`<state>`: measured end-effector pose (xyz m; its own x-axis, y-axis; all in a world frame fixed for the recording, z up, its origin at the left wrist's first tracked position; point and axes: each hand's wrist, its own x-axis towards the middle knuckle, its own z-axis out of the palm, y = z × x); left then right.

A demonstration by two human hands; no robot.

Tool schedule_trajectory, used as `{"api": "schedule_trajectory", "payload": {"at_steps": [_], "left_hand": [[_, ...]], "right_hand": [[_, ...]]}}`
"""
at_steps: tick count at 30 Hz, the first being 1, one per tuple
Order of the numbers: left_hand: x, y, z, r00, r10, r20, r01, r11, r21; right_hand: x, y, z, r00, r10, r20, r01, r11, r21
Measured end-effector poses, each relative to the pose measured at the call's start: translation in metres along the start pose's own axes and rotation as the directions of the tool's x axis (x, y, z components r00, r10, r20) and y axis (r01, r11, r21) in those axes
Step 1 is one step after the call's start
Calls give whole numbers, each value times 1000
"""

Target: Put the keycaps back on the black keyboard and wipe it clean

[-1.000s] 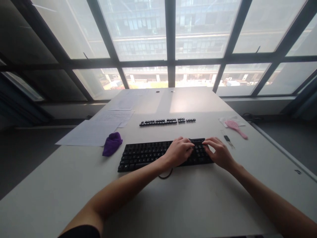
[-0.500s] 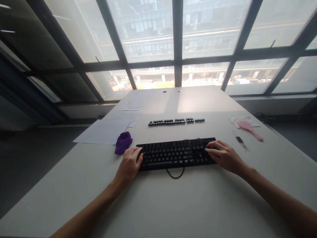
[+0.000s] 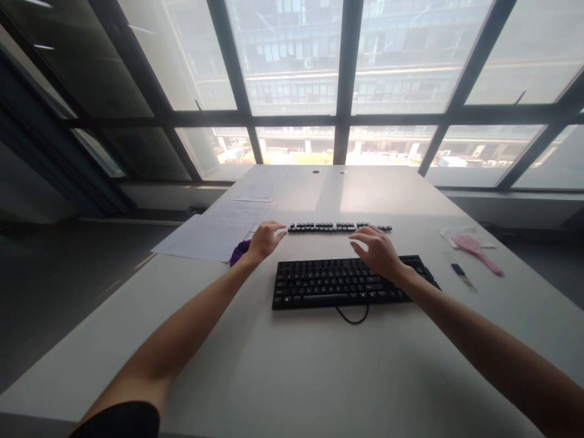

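A black keyboard (image 3: 326, 285) lies flat in front of me, its cable (image 3: 353, 319) looping out at the near edge. Beyond it runs a row of loose black keycaps (image 3: 319, 228). My left hand (image 3: 265, 240) hovers at the row's left end, fingers apart and holding nothing. Partly behind that hand and wrist is a bunched purple cloth (image 3: 239, 250). My right hand (image 3: 378, 248) is over the keyboard's far edge, fingers spread toward the right part of the row, with nothing in it. Its forearm hides part of the keyboard's right side.
White papers (image 3: 205, 234) lie on the left of the white table (image 3: 292, 377). To the right are a pink hairbrush (image 3: 474, 250) on a clear plastic bag and a small black-handled tool (image 3: 462, 275) with metal ends. Large windows stand behind the table.
Both hands have let go of the keyboard's ends and moved forward toward the keycap row. The keyboard now sits slightly turned. The view has shifted a little left.
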<state>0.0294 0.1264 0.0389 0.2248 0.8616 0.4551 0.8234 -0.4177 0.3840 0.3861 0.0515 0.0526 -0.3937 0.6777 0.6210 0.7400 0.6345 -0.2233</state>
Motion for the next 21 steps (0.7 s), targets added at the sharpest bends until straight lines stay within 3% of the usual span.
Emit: {"api": "schedule_trajectory", "payload": {"at_steps": [4,9,15,21], "left_hand": [[19,-15,27,997,-64,-33,64,998,12],[17,-22,44,993,-103,-52,103,995,-5],[19,-29,51,993,-117,-29,115,991,-62],[19,-32,55,990,-140,-12,138,985,-104]], "right_hand": [[69,-30,68,984,50,169,-47,999,-25],[114,-48,125,940,59,337,-13,991,-136],[133,-46,158,946,21,324,44,980,-192],[137,-47,169,941,-34,335,98,979,-176]]}}
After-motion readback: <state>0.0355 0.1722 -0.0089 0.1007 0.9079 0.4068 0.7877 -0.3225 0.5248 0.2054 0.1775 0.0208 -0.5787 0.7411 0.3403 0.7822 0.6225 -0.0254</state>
